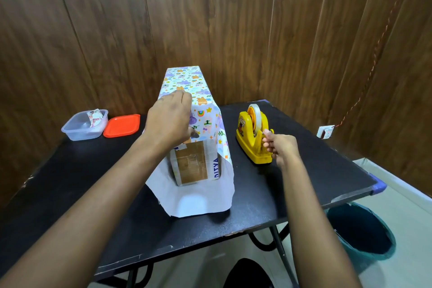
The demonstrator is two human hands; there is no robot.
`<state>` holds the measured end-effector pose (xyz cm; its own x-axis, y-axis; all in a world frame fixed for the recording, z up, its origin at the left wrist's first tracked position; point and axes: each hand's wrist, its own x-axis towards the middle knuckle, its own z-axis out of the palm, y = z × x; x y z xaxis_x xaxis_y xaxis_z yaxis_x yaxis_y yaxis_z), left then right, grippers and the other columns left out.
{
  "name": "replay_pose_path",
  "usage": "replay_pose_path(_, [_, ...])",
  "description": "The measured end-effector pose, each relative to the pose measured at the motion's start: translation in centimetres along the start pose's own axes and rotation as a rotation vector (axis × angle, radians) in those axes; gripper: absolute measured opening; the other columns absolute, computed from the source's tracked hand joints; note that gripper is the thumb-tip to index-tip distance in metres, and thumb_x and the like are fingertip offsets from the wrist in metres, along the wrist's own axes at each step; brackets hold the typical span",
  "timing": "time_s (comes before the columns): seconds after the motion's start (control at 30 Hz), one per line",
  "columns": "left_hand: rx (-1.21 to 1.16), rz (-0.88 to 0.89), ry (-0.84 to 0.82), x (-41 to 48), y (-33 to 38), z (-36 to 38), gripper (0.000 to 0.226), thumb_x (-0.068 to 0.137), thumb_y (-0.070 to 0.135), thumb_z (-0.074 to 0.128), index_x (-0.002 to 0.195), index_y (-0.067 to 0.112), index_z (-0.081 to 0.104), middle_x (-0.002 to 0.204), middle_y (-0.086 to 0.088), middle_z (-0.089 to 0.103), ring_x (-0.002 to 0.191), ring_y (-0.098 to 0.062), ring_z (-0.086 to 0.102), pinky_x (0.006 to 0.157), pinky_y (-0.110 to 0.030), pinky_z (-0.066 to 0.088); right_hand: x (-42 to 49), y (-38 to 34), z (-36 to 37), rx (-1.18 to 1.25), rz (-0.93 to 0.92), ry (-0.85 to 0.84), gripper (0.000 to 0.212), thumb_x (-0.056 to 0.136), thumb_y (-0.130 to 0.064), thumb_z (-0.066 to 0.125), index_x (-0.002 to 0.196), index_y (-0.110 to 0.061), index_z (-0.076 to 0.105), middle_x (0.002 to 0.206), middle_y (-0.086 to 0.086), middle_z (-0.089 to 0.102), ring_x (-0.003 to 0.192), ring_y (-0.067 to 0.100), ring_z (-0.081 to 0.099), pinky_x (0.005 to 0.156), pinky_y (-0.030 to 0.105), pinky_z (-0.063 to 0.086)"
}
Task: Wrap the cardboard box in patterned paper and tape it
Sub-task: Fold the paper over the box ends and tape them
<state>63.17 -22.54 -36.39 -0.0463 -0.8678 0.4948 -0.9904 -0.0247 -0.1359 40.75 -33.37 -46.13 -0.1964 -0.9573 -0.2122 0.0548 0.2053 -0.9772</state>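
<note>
A long cardboard box (190, 163) lies on the black table (292, 182), its near end bare and showing brown tape. Patterned paper (205, 114) with cartoon animals and clouds covers its top and sides, and its white underside spreads out in front of the box. My left hand (169, 121) presses down on the paper on top of the box near its front end. My right hand (280, 147) pinches the end of the clear tape at the cutter of the yellow tape dispenser (253, 134), which stands to the right of the box.
A clear plastic container (84, 125) with a folded scrap inside and its orange lid (122, 125) sit at the table's back left. A teal bin (364, 231) stands on the floor to the right. Wood panelling rises behind the table.
</note>
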Motion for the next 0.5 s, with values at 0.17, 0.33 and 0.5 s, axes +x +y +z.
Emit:
replay_pose_path(0.17, [0.0, 0.001, 0.002, 0.0, -0.1, 0.1, 0.079, 0.071, 0.046, 0.076, 0.129, 0.008, 0.039, 0.13, -0.008, 0.049, 0.117, -0.024, 0.048, 0.087, -0.033, 0.042, 0.1, 2.7, 1.2, 0.253, -0.118, 0.051, 0.031, 0.088, -0.028, 0.066, 0.063, -0.009, 0.06, 0.053, 0.001, 0.054, 0.047, 0.009, 0.044, 0.043, 0.017, 0.035])
replay_pose_path(0.33, [-0.016, -0.002, 0.001, 0.0, -0.1, 0.2, 0.081, 0.07, 0.046, 0.076, 0.131, 0.008, 0.037, 0.131, -0.008, 0.048, 0.118, -0.025, 0.048, 0.089, -0.034, 0.043, -0.2, 3.1, 2.3, 0.432, -0.125, 0.076, 0.031, 0.089, -0.025, 0.065, 0.063, -0.009, 0.056, 0.037, -0.008, 0.049, 0.034, 0.003, 0.043, 0.04, 0.017, 0.034])
replay_pose_path(0.5, [-0.016, -0.003, 0.014, 0.0, -0.1, 0.2, 0.079, 0.07, 0.046, 0.076, 0.129, 0.008, 0.039, 0.13, -0.008, 0.049, 0.117, -0.024, 0.049, 0.088, -0.033, 0.043, -0.9, 2.8, 2.9, 0.611, -0.081, 0.072, 0.031, 0.091, -0.023, 0.062, 0.065, -0.008, 0.055, 0.036, -0.008, 0.049, 0.032, 0.002, 0.043, 0.038, 0.015, 0.036])
